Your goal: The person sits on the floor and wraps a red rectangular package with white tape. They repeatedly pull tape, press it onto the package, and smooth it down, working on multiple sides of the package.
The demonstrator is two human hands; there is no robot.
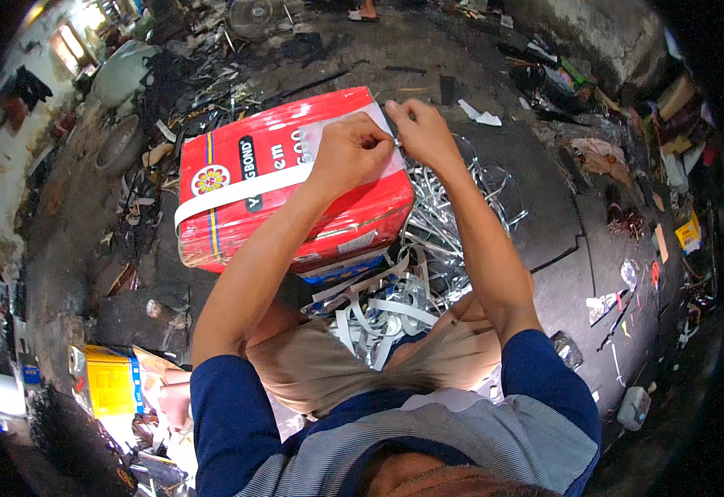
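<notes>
A red cardboard box (254, 149) with a flower emblem stands in front of my crossed legs. Over its top lies a flat white strip (246, 192), which bends down at the left edge and runs under my left hand (350, 156). That hand rests near the box's right end, thumb and fingers pinched together. Just right of it is my right hand (425, 139), also closed, at the box's right edge. The fingertips of both hands nearly meet around a small pale bit. What exactly they pinch is hidden by the fingers.
Shiny silver strips (449, 211) are heaped right of the box, with curled white strips (391, 311) between my legs. A yellow box (111, 381) stands at the lower left. Scraps litter the dark floor, and a wall (610, 33) rises at the far right.
</notes>
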